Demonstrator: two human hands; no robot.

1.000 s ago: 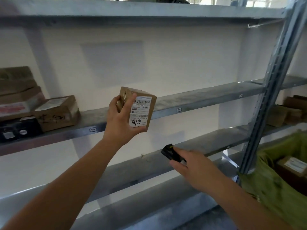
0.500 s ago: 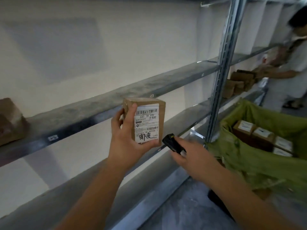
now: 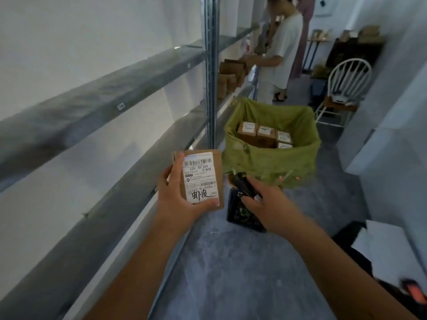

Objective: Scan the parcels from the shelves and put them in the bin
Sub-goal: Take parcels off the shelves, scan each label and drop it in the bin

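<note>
Cardboard parcel with white shipping label [image 3: 200, 179] is gripped in the left hand [image 3: 178, 199], short of the green-lined bin [image 3: 272, 155]. Small black handheld scanner [image 3: 241, 183] is grasped in the right hand [image 3: 268, 204]; the barcode is best kept flat and unobstructed toward it.

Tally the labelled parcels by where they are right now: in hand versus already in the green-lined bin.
Parcel held in left hand: 1
Parcels in the bin, labels visible: 4 ()
Total: 5
</note>
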